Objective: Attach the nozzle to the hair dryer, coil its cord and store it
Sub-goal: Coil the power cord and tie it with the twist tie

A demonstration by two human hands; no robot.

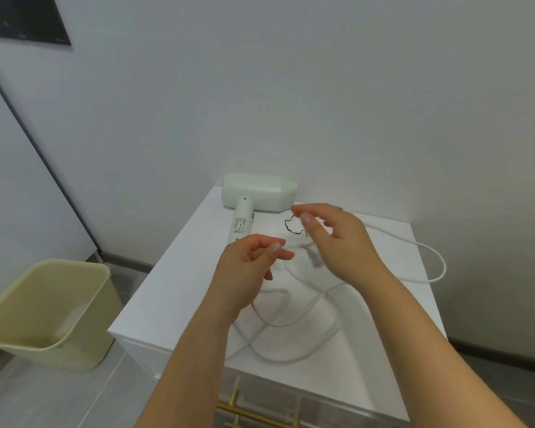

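- The hair dryer (258,193) is laid on its side at the far edge of the white cabinet top (179,273), close to the wall.
- Its barrel is set with the long axis running left to right, and the tapered end is pointed to the right.
- Its handle (241,222) is directed away from the wall, towards the near left.
- The white cord (294,310) is spread in loose, uncoiled loops over the top, and one loop is carried out to the right edge.
- A thin black tie (292,228) is seen just beside the barrel, on the top.
- The right hand (337,239) is held over the tie, thumb and forefinger narrowly parted at its upper end; whether it is pinched cannot be told.
- The left hand (250,261) is held above the cord with fingers curled; whether anything is gripped cannot be told.
- A pale yellow bin (44,307) is stood on the floor to the left.
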